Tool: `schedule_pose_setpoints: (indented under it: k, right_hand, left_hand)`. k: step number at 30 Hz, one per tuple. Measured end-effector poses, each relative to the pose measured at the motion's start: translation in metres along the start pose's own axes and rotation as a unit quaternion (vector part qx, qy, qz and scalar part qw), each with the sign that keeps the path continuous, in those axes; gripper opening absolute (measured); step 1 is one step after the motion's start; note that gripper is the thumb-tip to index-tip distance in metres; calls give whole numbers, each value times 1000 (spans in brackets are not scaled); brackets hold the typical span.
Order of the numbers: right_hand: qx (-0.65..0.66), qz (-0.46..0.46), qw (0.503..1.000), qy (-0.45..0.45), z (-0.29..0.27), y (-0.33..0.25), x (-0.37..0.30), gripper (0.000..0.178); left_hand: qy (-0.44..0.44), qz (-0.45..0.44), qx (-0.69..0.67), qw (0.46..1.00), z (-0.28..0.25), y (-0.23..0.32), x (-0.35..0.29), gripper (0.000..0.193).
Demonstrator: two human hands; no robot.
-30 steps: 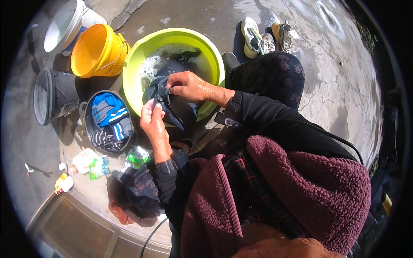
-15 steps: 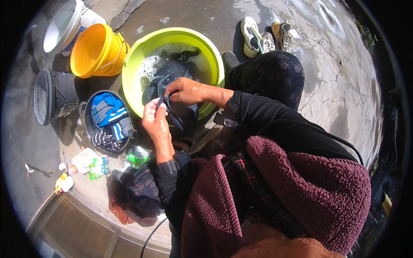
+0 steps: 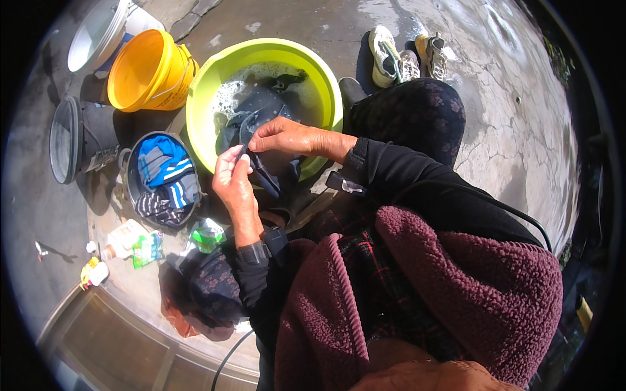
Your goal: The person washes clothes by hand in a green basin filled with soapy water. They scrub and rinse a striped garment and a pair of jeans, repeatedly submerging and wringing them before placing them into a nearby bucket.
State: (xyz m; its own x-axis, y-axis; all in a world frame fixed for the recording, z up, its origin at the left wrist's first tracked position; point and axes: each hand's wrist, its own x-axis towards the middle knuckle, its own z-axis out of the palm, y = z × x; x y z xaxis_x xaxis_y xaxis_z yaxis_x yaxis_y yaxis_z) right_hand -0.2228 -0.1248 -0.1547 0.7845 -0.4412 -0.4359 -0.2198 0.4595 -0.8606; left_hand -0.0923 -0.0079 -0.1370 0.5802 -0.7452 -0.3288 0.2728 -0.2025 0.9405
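Note:
A lime-green basin (image 3: 197, 107) holds soapy, murky water with dark blue-grey clothing (image 3: 259, 104) soaking in it. Over its near rim, my left hand (image 3: 233, 179) pinches a wet dark edge of that garment between thumb and fingers. My right hand (image 3: 282, 136) grips the same cloth just beside it, fingertips closed and almost meeting the left ones. Part of the garment hangs down from between my hands toward the basin's near side. What kind of garment it is, I cannot tell.
To the left stand a yellow bucket (image 3: 140, 72), a white bucket (image 3: 91, 39), a dark grey bucket (image 3: 64, 140) and a pail with blue and striped clothes (image 3: 163, 163). Detergent packs (image 3: 149, 247) and a bottle lie nearby. Shoes (image 3: 385, 58) sit at far right.
Both hands stay on the cloth; my fingertips have drawn closer together along its edge. The view has shifted slightly.

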Motion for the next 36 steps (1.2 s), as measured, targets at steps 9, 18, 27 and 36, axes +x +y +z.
schedule_pose_setpoints:
  k: [9, 18, 27, 36]
  right_hand:
    - [47, -24, 999, 2, 1, 6, 2, 19]
    - [13, -40, 999, -15, 0, 0, -5, 9]
    - [40, -63, 997, -27, -2, 3, -5, 12]
    - [53, -83, 994, -37, -2, 4, -5, 13]
  left_hand:
    - [-19, 10, -37, 999, -2, -3, -1, 24]
    - [-11, 36, 1, 999, 4, -2, -5, 23]
    - [-14, 35, -22, 999, 4, 0, -7, 22]
    - [-15, 46, -38, 998, 4, -1, -8, 21]
